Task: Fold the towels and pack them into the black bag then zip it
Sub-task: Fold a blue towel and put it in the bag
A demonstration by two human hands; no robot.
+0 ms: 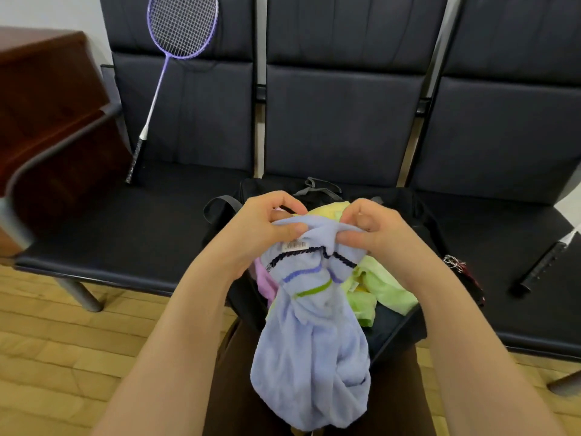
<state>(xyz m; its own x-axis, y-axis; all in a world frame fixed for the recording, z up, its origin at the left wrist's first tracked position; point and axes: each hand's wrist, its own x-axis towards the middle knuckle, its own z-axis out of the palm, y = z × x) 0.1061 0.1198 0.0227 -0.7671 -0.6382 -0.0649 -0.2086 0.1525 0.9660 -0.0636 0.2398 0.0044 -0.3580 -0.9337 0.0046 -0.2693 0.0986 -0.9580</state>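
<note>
Pale lavender-blue terry cloth fills the middle of the view: a soft, rumpled towel with navy, violet and green stripes and a small white label near its top edge, hanging bunched and unfolded in front of the person's dark brown trousers. The left hand pinches the upper hem between curled fingers and thumb, and the right hand grips the same hem just beside it, thumb pressed over the cloth. Behind the hanging towel sits a black fabric bag with grey webbing straps, unzipped and gaping on the seat edge; loose fluffy towels lie crumpled inside it, a lime-green one, a pale yellow one and a pink one. The bag rests on a row of black padded leatherette seats with stitched panels and grey metal legs. A purple-framed badminton racket with white strings leans upright against the left backrest, and a black ribbed handle lies on the right seat. A reddish-brown wooden cabinet stands at left, over light wooden plank flooring.
</note>
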